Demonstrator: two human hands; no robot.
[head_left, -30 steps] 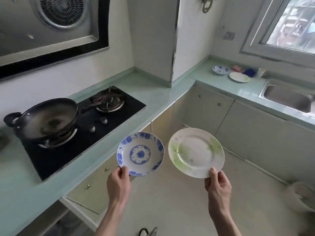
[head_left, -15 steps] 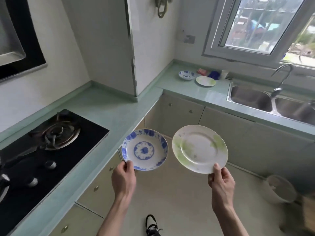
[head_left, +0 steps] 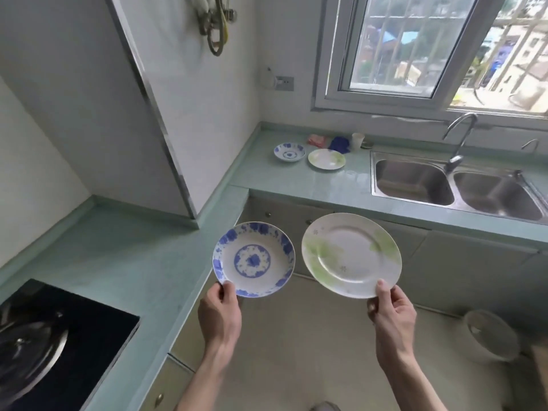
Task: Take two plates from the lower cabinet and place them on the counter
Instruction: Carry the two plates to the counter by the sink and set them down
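Fingers hidden beneath both plates

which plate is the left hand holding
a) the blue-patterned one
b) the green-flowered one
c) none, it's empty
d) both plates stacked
a: the left hand pinches the near rim of the blue plate, while the right hand holds the green plate apart from it, both above the floor beside the counter.
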